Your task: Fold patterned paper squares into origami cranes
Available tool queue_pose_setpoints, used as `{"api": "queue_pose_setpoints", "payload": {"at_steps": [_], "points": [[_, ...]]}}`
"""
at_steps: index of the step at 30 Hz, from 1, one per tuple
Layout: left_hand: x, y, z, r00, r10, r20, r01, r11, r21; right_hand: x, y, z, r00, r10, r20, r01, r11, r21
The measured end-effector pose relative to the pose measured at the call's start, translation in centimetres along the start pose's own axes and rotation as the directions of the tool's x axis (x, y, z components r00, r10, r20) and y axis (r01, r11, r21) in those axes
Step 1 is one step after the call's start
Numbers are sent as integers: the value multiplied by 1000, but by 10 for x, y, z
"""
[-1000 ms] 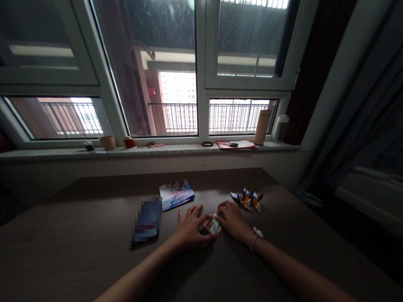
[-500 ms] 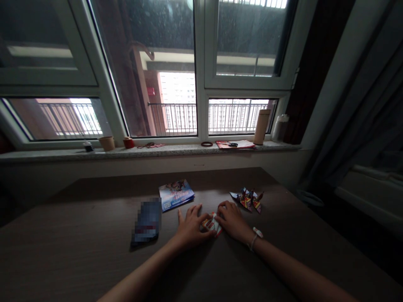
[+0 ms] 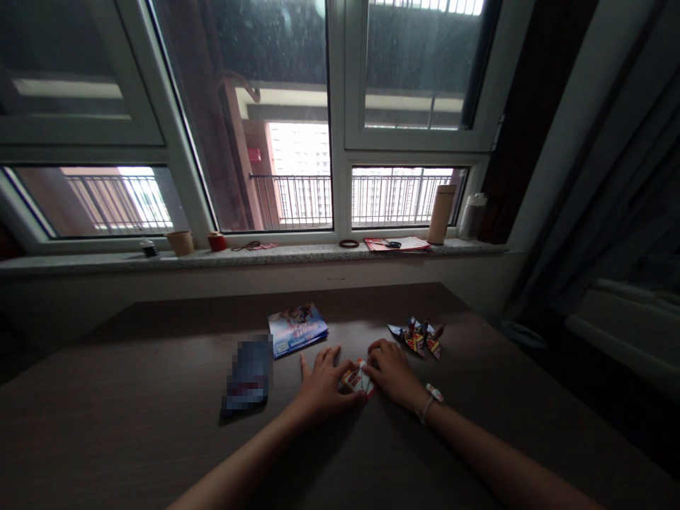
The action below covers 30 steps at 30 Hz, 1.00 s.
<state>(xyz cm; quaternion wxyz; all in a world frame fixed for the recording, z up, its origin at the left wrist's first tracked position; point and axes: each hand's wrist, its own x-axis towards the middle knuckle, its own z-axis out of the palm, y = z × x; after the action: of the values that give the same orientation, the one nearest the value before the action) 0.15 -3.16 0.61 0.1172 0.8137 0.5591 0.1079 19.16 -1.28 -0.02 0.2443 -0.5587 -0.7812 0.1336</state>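
On the wooden table [image 3: 106, 397], folded paper [image 3: 358, 378] lies between the left hand [image 3: 321, 386] and right hand [image 3: 392, 371], with paper origami figures [image 3: 417, 338] behind right and a paper booklet [image 3: 297, 329] behind left.

The folded paper [image 3: 357, 377] is red and white with dark printed patches. The origami figures [image 3: 417, 338] beside it mix red, yellow and dark blue. The booklet [image 3: 297, 330] has a blue cover with pale and pink artwork, and the pixelated packet [image 3: 248, 374] looks dark blue. The tabletop [image 3: 132, 425] is dark brown with fine wood grain; the windowsill [image 3: 106, 261] is speckled grey stone. On the sill, the tumbler [image 3: 441, 214] is beige, the small pot [image 3: 217, 241] red, and the papers [image 3: 396, 244] red and white. The curtain [image 3: 584, 177] is dark grey.
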Motion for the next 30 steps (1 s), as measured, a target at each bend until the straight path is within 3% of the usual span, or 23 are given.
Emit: {"api": "queue_pose_setpoints", "payload": {"at_steps": [9, 30], "points": [[2, -2, -4, 1000, -10, 28, 10, 1000, -5, 7, 25, 9, 999, -23, 22, 20, 991, 132], [-3, 2, -3, 1000, -30, -8, 31, 999, 45, 6, 18, 12, 998, -5, -61, 11, 994, 107]]}}
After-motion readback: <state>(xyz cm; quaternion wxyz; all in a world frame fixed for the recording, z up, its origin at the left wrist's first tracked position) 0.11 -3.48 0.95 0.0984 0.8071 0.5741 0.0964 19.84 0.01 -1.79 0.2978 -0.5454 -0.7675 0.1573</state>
